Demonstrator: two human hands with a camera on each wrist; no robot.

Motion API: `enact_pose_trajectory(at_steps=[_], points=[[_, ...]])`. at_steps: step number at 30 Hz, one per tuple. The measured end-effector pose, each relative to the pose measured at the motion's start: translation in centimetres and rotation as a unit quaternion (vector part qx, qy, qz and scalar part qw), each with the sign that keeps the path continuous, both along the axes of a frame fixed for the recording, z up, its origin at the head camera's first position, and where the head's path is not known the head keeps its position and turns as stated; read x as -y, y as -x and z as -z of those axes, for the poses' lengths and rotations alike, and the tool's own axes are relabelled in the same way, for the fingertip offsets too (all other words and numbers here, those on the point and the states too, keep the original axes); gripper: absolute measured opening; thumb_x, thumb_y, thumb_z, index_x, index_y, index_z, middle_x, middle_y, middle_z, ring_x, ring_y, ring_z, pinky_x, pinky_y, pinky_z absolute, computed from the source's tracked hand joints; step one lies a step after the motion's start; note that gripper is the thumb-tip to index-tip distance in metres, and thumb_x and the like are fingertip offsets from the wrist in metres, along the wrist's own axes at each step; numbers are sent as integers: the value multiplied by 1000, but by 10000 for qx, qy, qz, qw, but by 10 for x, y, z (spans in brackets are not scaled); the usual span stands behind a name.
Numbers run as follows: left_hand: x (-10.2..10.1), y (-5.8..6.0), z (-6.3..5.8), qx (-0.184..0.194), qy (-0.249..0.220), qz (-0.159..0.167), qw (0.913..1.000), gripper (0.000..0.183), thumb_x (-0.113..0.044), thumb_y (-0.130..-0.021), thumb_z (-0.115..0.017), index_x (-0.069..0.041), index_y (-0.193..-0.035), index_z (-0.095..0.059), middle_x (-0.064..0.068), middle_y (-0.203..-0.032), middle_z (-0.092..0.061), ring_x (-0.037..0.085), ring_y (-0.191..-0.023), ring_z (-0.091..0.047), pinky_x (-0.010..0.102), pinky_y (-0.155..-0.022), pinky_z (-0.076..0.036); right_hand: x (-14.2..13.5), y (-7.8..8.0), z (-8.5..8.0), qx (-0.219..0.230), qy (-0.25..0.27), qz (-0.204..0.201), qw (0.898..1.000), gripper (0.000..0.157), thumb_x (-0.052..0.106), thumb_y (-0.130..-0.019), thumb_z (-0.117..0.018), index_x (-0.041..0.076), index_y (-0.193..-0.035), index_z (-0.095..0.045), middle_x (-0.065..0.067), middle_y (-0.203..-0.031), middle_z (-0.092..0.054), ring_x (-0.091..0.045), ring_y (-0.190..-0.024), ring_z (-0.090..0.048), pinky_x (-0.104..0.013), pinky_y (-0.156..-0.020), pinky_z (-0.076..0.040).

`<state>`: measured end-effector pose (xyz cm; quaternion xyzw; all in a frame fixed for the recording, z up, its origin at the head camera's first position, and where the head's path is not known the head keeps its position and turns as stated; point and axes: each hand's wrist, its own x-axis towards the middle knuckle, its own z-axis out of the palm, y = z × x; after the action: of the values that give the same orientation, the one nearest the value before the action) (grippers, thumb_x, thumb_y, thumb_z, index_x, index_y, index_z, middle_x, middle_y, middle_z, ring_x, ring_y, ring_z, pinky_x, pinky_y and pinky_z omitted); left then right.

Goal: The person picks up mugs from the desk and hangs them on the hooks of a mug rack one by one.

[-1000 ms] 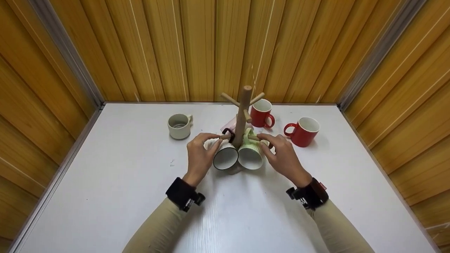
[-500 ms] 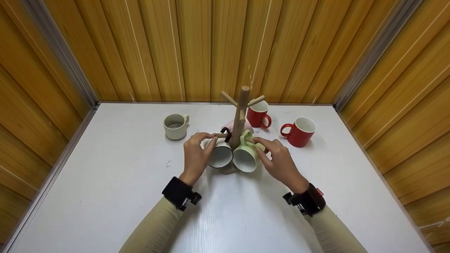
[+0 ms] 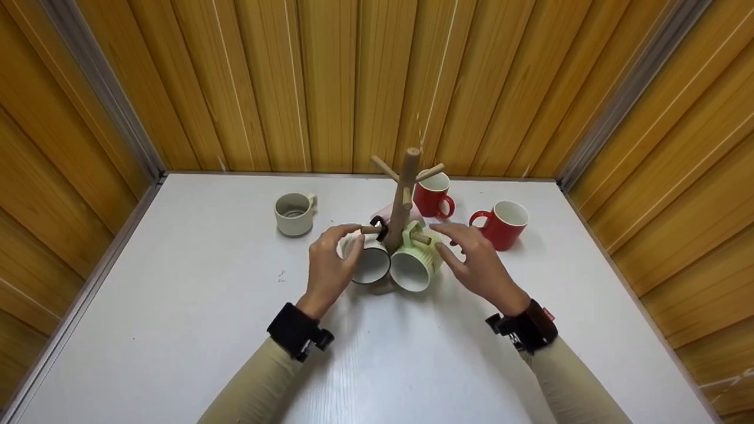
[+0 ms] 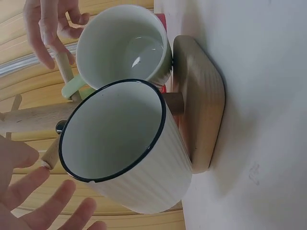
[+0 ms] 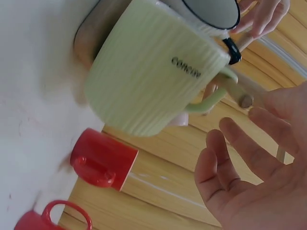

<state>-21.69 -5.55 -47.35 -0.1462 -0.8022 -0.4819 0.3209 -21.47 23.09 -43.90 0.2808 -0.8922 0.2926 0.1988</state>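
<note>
A wooden mug tree stands in the middle of the table. From its lower pegs hang a white ribbed mug with a dark rim and a pale green ribbed mug, both tilted with mouths facing the person. My left hand is at the end of the white mug's peg, index fingertip right at its tip and the other fingers spread. Beside the green mug's peg, my right hand stands apart with fingers loosely extended, holding nothing. A pink mug is partly hidden behind the post.
A grey-beige cup stands at the back left of the white table. Two red mugs stand behind and right of the tree, one near the wall, the other farther right. Bare upper pegs stick out above. Wood-panelled walls enclose the table.
My right hand has let go of the green mug's peg and drawn back to the right. My left fingers have loosened at their peg. The mug tree turned slightly earlier on.
</note>
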Motion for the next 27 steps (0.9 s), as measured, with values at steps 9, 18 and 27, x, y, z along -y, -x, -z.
enact_pose_trajectory(at_steps=[9,18,27], points=[[1,-11,9,75,136,30,9999,35,-13,-93,-74,-1,-125,-68,15,-120,-71,30,-115,-66,46,-99,-51,-45,35,-5,-357,-869,957,9910,49,20,-95,-75,13,-141,-61,-15,-141,-59,-39,-111,-54,-55,-93,-45],[15,-20,13,211,376,50,9991,51,-17,-91,-77,1,-136,-60,18,-136,-61,32,-132,-54,47,-113,-41,-70,85,4,238,-1470,1576,9762,58,31,-96,-72,16,-149,-54,-22,-154,-45,-52,-127,-45,-71,-100,-39],[17,-30,18,607,618,19,9962,59,-24,-92,-76,-3,-143,-55,26,-147,-49,40,-140,-45,55,-114,-38,-96,103,13,1188,-1847,1973,9554,68,35,-96,-72,18,-155,-44,-28,-161,-29,-64,-133,-32,-81,-100,-33]])
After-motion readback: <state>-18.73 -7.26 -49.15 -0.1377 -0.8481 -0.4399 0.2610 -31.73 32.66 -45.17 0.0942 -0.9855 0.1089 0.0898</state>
